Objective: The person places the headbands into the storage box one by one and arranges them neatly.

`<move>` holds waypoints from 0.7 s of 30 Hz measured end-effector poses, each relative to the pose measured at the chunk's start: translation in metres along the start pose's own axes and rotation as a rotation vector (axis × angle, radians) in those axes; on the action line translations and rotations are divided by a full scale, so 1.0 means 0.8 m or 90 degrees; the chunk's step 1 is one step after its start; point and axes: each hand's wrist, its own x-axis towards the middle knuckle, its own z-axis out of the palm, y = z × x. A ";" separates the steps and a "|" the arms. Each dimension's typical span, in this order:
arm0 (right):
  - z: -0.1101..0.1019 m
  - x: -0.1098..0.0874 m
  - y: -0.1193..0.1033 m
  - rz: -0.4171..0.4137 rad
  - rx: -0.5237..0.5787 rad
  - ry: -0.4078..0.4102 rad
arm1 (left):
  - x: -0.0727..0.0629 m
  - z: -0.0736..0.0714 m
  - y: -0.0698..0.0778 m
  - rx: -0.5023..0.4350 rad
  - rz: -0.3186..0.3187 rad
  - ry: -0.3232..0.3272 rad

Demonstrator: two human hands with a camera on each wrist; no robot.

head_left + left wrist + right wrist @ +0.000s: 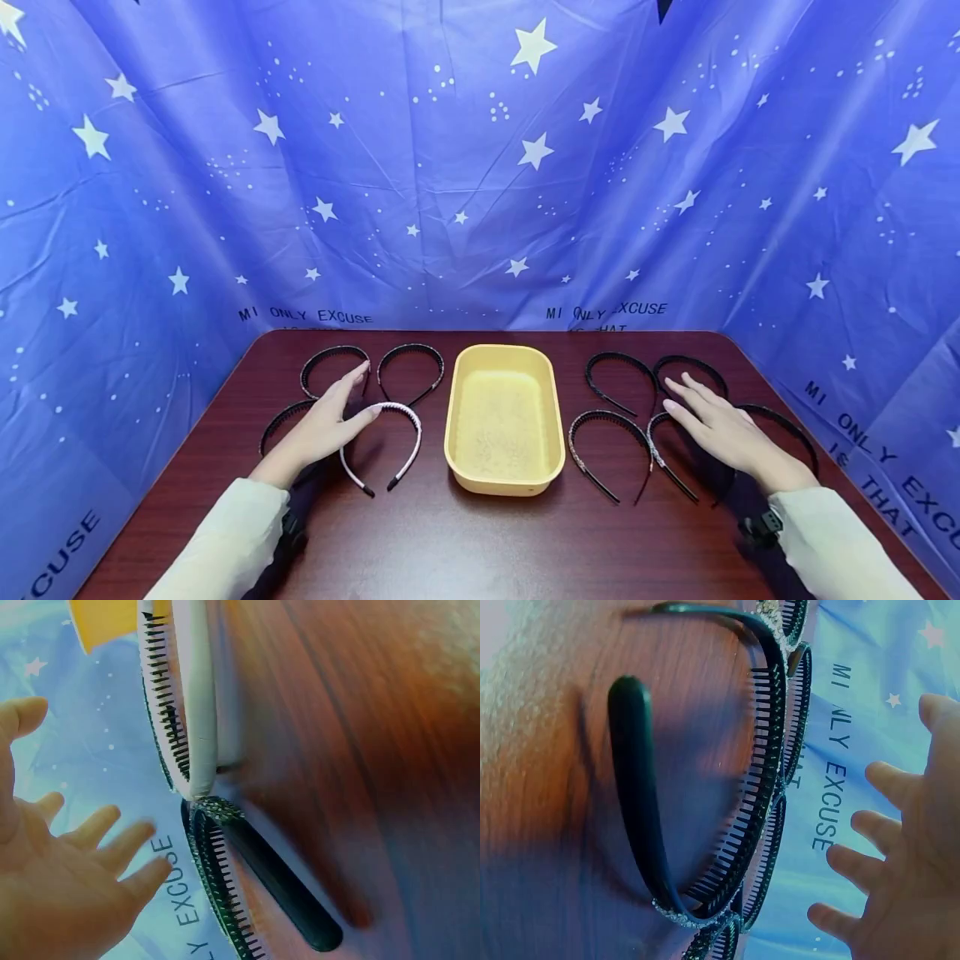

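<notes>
My left hand (318,429), fingers extended, hovers over the left group of headbands and holds nothing. Nearest it is a pale pink-white headband (417,433), its toothed inner side visible in the left wrist view; a black headband (281,881) with a glittery patch adjoins it there. Two more black headbands (411,346) lie farther back. Over the right group, my right hand (723,433) is spread and likewise free of any object. Beneath it are several black headbands, one with silvery glitter (654,446); the hand partly covers some. The right wrist view shows a toothed black headband (634,780) up close.
Between the two groups stands a yellow rectangular tub (504,486) with nothing in it. The dark red wooden table (480,550) has rounded far corners. A blue star-printed cloth (480,167) hangs behind and along both sides.
</notes>
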 end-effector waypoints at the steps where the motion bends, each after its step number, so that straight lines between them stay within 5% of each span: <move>1: 0.000 0.000 -0.001 -0.002 0.006 0.003 | 0.000 0.001 0.001 -0.016 0.001 0.001; 15: 0.012 0.000 -0.006 -0.060 0.071 0.048 | 0.007 0.014 0.025 -0.245 -0.026 -0.050; 21: 0.012 0.000 -0.009 -0.075 0.083 0.066 | 0.015 0.024 0.027 -0.293 -0.032 -0.078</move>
